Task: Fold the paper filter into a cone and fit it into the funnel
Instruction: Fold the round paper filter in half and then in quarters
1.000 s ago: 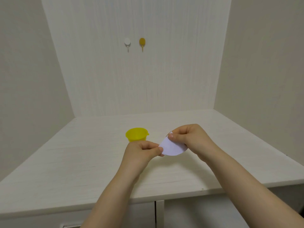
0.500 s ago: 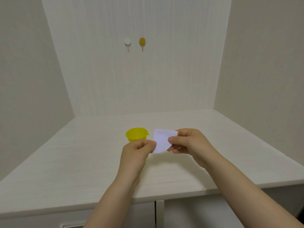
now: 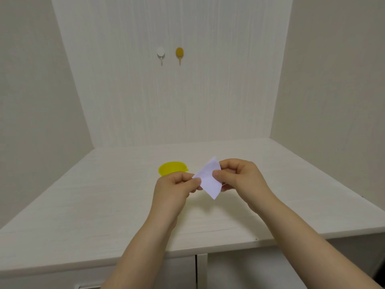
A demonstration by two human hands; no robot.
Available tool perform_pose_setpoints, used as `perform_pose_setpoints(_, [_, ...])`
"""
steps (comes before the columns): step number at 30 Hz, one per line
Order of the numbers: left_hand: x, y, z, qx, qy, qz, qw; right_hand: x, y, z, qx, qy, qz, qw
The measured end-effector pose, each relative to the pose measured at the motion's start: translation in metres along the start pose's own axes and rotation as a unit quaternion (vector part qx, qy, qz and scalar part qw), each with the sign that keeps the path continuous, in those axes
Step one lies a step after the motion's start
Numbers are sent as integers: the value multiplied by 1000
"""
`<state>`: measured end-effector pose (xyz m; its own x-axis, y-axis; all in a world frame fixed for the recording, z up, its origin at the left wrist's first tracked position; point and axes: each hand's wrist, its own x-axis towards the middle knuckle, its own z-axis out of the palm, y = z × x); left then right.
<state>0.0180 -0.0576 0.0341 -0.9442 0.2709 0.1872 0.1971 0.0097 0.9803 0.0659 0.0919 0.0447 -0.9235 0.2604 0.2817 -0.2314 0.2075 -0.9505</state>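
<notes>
both hands pinch the folded paper filter (image 3: pixel 209 180) above the worktop (image 3: pixel 104 195), right of the yellow funnel (image 3: pixel 171 168); left hand (image 3: pixel 174 190) and right hand (image 3: pixel 241 178) should keep edges aligned and crease firmly before opening one layer.

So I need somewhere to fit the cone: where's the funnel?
The yellow funnel stands on the table, centre-left, just behind the left hand.

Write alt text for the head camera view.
Two bare hands, left hand and right hand, pinch a folded white paper filter above a white table. A yellow funnel stands just behind the left hand.
</notes>
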Motion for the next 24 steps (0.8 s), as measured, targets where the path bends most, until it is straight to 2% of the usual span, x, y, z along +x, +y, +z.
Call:
perform_pose_setpoints(10, [-5,-2,-2,-60,-48,-62,995,-2,-4,-7,16,-27,18,999])
perform_pose_setpoints(18, [-3,0,-7,-144,-115,-172,968,3,-7,-9,15,-65,18,998])
perform_pose_setpoints(24, [1,-3,-14,-136,-161,-184,960,5,-8,-9,-12,-65,11,998])
